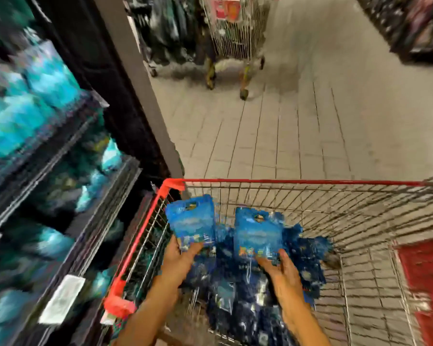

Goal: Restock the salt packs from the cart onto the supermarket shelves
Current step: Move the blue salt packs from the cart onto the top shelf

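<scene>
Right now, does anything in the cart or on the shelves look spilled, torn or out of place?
Nothing stands out. The left hand and right hand each hold a blue salt pack above the loose pile in the cart. The shelves are too blurred to judge.

We're only getting one head view, looking steeply down, close over both hands, with aisle floor (285,136) stretching beyond them.

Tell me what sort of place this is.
A supermarket aisle, most likely: stocked shelves with price tags on the left, a wire shopping cart of blue packs, and a second cart further down.
</scene>
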### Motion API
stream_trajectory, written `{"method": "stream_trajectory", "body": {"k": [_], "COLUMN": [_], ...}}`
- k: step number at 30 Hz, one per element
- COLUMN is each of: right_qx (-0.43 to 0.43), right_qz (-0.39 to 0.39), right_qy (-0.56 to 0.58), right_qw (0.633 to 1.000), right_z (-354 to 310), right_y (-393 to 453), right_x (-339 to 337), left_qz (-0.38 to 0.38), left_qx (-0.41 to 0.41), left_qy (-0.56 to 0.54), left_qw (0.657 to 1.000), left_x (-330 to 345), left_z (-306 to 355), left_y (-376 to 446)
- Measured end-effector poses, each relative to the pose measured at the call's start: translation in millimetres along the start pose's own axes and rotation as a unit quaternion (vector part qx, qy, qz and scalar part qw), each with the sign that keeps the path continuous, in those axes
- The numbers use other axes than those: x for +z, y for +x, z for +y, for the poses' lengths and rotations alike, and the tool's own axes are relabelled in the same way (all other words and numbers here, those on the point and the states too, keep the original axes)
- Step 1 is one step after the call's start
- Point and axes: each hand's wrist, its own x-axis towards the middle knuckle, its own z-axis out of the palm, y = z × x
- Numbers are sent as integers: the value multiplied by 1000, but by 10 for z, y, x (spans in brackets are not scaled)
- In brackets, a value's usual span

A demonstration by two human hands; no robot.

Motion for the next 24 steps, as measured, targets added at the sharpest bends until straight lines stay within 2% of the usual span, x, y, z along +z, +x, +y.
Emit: {"method": "stream_trajectory", "body": {"k": [5,10,13,20,24], "right_qx": [-99,-198,-258,-331,-357], "right_qz": [-106,-211,-267,-405,-503], "right_qy": [49,89,100,117,120], "right_qw": [988,953,923,844,778], "right_z": [-937,-1633,-2014,-2844,-3216], "right_y": [-607,-1055,-1345,-2118,-2683], "right_x": [587,1139,1469,2191,2796], "left_qz": [27,103,154,253,328], "left_qx": [94,197,259,364,408], "left_qy": [-43,-65,-69,-69,-66], "left_qw": [994,973,951,893,849], "left_x": [-744,-1451,-1864,-2671,-3212], "left_z": [831,1502,1840,2508,2788], "left_y": [-588,-1222,-1629,-2664,-3209]}}
